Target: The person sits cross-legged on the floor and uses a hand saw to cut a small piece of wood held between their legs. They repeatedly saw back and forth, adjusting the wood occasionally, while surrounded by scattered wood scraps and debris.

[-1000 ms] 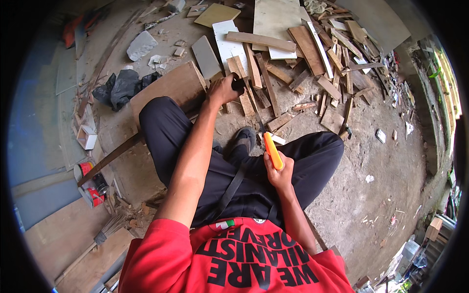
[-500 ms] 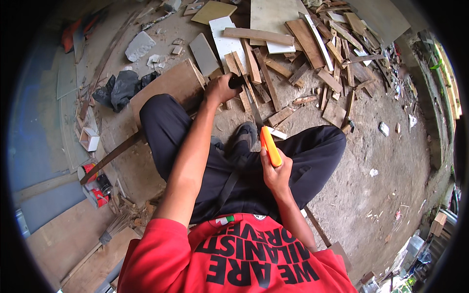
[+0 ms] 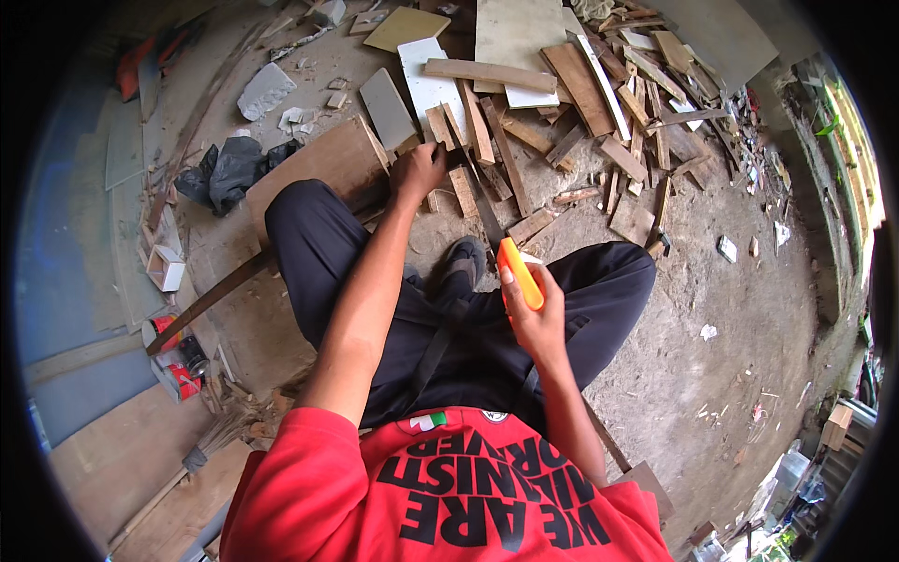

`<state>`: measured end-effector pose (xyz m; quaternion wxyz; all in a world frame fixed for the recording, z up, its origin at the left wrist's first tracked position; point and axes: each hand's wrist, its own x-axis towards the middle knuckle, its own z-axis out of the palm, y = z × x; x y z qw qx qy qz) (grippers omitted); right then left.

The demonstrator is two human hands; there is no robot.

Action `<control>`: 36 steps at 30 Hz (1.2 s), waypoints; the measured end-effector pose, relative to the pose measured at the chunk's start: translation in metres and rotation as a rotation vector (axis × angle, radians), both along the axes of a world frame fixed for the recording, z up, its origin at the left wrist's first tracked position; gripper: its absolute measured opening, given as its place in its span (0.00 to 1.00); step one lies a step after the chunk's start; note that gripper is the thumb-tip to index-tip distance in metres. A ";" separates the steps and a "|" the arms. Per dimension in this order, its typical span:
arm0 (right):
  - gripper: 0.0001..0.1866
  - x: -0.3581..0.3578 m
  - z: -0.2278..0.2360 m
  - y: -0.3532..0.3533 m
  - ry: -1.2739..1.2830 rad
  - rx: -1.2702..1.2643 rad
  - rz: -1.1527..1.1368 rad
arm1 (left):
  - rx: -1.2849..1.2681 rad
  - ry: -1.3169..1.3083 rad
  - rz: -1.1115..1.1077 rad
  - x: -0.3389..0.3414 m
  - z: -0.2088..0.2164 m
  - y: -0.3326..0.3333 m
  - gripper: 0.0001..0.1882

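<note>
My right hand [image 3: 540, 314] is closed round the orange-yellow handle of a handsaw [image 3: 489, 220], in front of my crossed legs. The saw's grey blade points away from me and passes just right of my left hand [image 3: 419, 173]. That hand is closed on the far end of a long dark wooden strip [image 3: 217, 294]. The strip runs from the lower left and passes out of sight by my left knee. Blade and strip come together beside my left fingers; whether the teeth sit in the wood is too small to tell.
Loose boards and offcuts [image 3: 581, 89] are heaped ahead and to the right. A brown panel [image 3: 314, 178] lies by my left knee, with a black plastic bag [image 3: 225, 173] beyond. Red cans [image 3: 183, 382] stand at left. A hammer-like tool [image 3: 661, 239] rests near my right knee.
My right hand and the saw have moved slightly forward, away from my body. My left hand stays on the dark strip. The whole view has shifted a little.
</note>
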<state>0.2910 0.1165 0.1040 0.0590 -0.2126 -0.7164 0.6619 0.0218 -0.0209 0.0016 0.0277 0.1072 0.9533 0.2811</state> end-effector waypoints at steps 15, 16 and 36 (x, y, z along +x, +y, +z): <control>0.05 0.035 0.006 -0.006 0.486 0.378 0.038 | -0.163 -0.105 0.117 -0.012 -0.024 -0.003 0.28; 0.05 0.027 0.020 -0.011 0.393 0.237 -0.022 | -0.155 -0.087 0.074 -0.018 -0.020 -0.004 0.29; 0.22 -0.029 -0.109 0.026 -0.025 0.210 -0.258 | 0.020 -0.036 -0.290 -0.005 0.002 -0.003 0.32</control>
